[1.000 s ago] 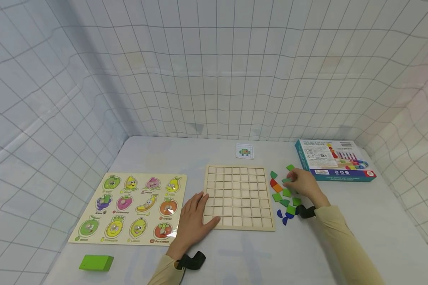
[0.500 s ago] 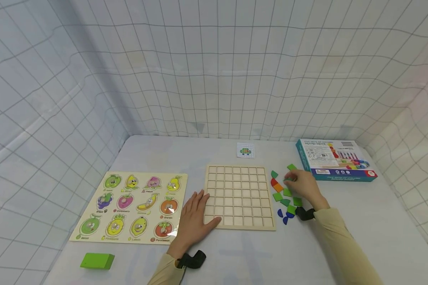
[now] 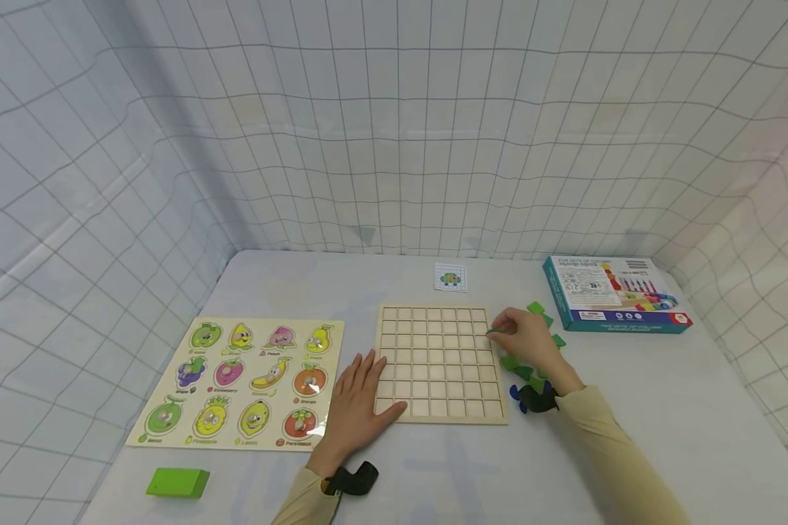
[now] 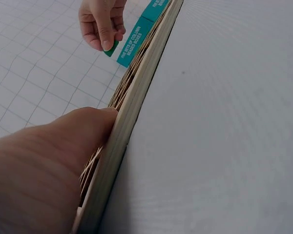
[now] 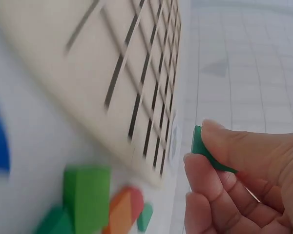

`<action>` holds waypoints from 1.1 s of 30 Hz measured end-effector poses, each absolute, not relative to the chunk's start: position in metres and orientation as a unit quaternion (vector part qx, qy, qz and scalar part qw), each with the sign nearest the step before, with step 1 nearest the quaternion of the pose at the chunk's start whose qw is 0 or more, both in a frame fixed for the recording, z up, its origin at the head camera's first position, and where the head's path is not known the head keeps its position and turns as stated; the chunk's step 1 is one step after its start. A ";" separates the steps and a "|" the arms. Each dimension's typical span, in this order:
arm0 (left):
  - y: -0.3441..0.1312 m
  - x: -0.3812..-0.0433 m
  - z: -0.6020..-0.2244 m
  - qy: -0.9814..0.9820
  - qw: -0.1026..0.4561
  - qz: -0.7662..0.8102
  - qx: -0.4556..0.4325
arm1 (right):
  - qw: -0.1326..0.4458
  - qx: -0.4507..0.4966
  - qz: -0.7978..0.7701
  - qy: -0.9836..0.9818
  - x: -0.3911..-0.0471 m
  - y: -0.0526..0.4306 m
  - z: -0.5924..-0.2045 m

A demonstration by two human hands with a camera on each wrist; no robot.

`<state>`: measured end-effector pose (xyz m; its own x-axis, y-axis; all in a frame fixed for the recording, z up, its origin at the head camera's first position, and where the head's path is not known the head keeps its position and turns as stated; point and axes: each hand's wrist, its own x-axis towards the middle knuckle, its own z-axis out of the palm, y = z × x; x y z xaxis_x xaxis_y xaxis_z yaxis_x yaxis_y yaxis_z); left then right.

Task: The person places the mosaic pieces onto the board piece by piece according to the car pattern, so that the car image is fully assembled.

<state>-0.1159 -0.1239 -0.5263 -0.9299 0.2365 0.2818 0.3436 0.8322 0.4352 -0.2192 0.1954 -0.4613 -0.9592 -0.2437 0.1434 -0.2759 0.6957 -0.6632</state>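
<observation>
A wooden grid board (image 3: pixel 436 364) lies in front of me, its square cells holding no pieces. My left hand (image 3: pixel 357 399) rests with straight fingers on the board's left edge, and its thumb (image 4: pixel 90 122) touches the rim in the left wrist view. Over the board's right edge, my right hand (image 3: pixel 528 339) pinches a dark green piece (image 5: pixel 207 152) between thumb and fingers. Partly hidden beneath that hand lie several loose pieces, among them a green square (image 3: pixel 535 308), a light green block (image 5: pixel 88 195), an orange piece (image 5: pixel 118 209) and blue pieces (image 3: pixel 517 394).
A small card (image 3: pixel 450 278) with a coloured pattern lies behind the board. At the back right is a toy box (image 3: pixel 617 295). To the left are a fruit puzzle board (image 3: pixel 236 383) and, nearer me, a green block (image 3: pixel 178 483).
My right hand has lifted the dark green piece from the loose pieces and moved left to the board's right edge. The left hand has stayed in place.
</observation>
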 end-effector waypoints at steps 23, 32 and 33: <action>-0.123 -0.117 -0.521 -0.953 0.087 -0.248 -0.150 | -0.036 0.225 0.384 -0.895 -0.225 0.104 -0.464; -0.123 -0.116 -0.520 -0.954 0.086 -0.247 -0.149 | -0.041 0.222 0.371 -0.901 -0.229 0.089 -0.467; -0.123 -0.116 -0.520 -0.954 0.086 -0.248 -0.149 | -0.040 0.221 0.369 -0.902 -0.230 0.088 -0.468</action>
